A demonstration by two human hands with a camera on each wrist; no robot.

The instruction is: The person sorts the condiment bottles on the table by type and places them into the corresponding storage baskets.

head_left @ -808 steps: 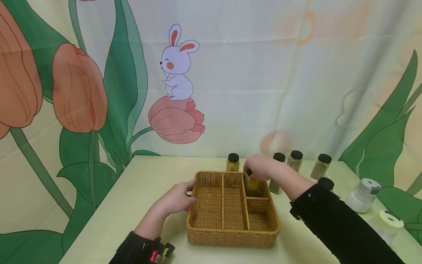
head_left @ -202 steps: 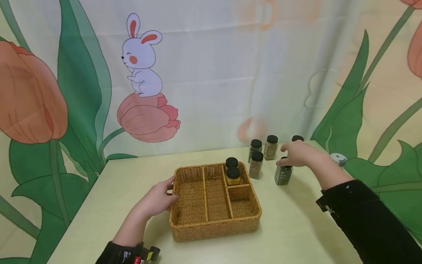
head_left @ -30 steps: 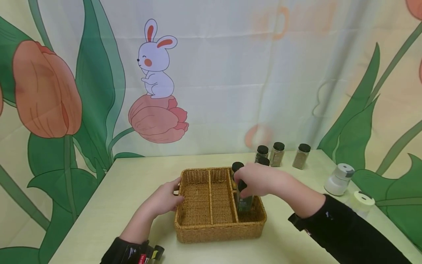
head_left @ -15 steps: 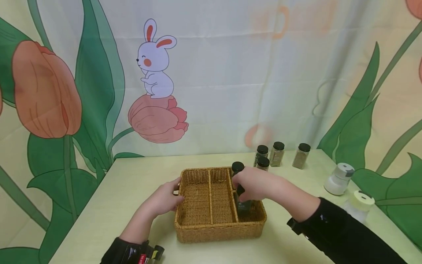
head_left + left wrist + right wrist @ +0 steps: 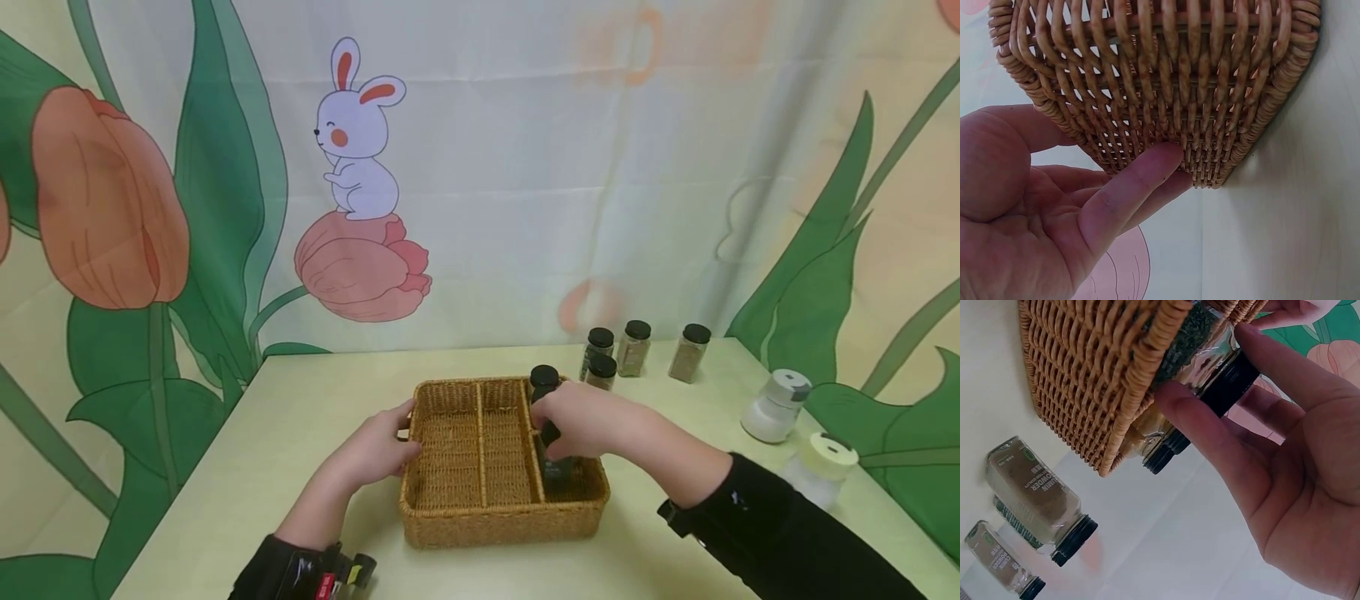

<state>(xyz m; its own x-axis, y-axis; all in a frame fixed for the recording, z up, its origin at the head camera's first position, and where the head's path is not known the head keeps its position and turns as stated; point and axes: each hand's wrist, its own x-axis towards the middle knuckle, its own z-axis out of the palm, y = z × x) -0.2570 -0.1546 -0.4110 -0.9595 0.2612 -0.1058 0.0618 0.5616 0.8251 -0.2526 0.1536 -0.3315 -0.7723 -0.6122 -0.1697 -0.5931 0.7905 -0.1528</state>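
A wicker basket [image 5: 501, 527] with several compartments sits on the table. My left hand [image 5: 372, 447] grips its left side, thumb over the rim; in the left wrist view, fingers [image 5: 1141, 178] lie against the woven wall. My right hand [image 5: 588, 421] pinches a glass spice jar [image 5: 557, 477] by its black lid, upright inside the front right compartment. Dark green dried herbs fill this jar [image 5: 1188, 347], seen in the right wrist view between thumb and fingers. Behind it, a black-lidded jar [image 5: 543, 375] stands in the back right compartment, mostly hidden by my hand.
Behind the basket on the right stand several black-lidded spice jars, among them a cumin powder jar [image 5: 1035, 487] and one near the back corner [image 5: 688, 354]. Two white containers [image 5: 776, 407] stand along the right edge. A printed curtain [image 5: 480, 208] hangs behind the table [image 5: 322, 383].
Since 6.7 seconds ago, the green herb jar has moved from the table into the front right compartment with my right hand. In the last second it sinks slightly lower. My left hand keeps its grip.
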